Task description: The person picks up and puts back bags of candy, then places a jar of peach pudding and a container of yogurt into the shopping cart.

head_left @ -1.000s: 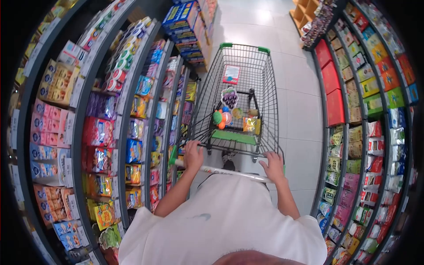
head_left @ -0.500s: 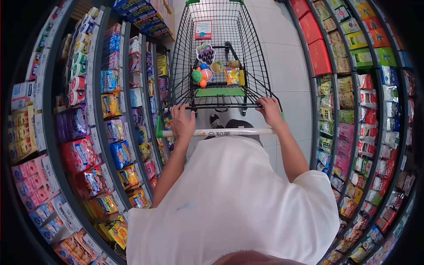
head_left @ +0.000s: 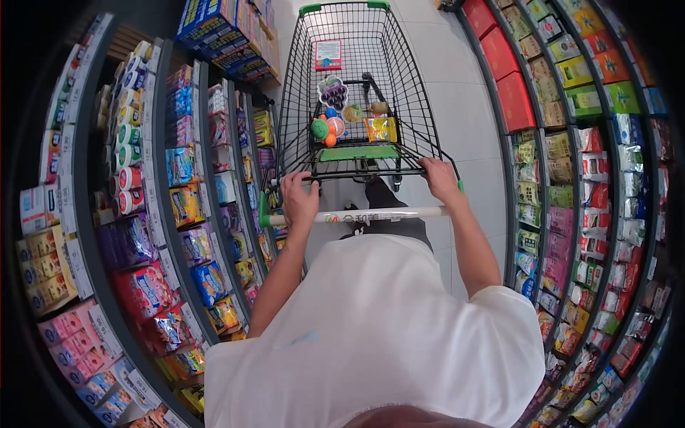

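A black wire shopping cart with green corners stands in front of me. My left hand curls its fingers over the cart's rear bar, with the wrist near the left end of the pale push handle. On the right side of that same bar, my right hand is closed, its forearm crossing the handle's right end. Inside the basket lie a red-edged box, a grape-patterned pack, a cluster of colourful balls and a yellow packet. A green flap sits at the rear.
Shelves of bagged sweets and tubs line the left side closely. Packaged snacks fill the right shelves, with red boxes farther up. Stacked blue cartons stand ahead on the left. Pale floor tiles run along the cart's right.
The shelves and cartons on the left have slid down the view as the cart and I moved forward. A dark-clad leg has come forward under the cart. Both hands keep their hold.
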Demonstrator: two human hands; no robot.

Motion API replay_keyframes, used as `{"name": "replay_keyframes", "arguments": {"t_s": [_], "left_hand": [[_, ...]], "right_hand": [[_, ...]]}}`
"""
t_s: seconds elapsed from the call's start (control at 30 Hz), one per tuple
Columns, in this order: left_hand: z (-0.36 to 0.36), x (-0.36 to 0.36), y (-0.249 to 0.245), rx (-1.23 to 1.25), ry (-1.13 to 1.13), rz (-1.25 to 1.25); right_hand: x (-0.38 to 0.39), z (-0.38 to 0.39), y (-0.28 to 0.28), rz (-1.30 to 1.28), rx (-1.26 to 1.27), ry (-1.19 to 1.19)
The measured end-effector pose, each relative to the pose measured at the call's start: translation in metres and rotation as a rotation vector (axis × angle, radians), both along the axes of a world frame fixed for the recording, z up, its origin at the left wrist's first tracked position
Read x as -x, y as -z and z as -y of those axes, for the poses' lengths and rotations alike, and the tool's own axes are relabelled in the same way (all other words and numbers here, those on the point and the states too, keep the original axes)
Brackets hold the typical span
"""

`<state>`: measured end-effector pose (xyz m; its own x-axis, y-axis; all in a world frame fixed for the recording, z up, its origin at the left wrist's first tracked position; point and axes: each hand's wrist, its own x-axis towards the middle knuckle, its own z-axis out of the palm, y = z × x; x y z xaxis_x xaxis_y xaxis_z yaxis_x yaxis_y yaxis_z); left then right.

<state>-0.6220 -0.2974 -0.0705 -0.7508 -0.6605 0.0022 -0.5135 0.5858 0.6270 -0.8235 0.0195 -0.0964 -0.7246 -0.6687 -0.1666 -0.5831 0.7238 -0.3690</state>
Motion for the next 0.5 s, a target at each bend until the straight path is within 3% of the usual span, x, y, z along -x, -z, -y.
{"name": "replay_keyframes", "arguments": {"t_s": [0.23,0.5], "left_hand": [[0.037,0.039,0.016,-0.129,0.024,-0.053],[0.053,0.091,0.007,0.050,0.026,0.160]], "right_hand": [[0.043,0.022,-0.002,-0.034,0.021,-0.035],[0.092,0.049,0.001,-0.032,0.009,-0.019]]}}
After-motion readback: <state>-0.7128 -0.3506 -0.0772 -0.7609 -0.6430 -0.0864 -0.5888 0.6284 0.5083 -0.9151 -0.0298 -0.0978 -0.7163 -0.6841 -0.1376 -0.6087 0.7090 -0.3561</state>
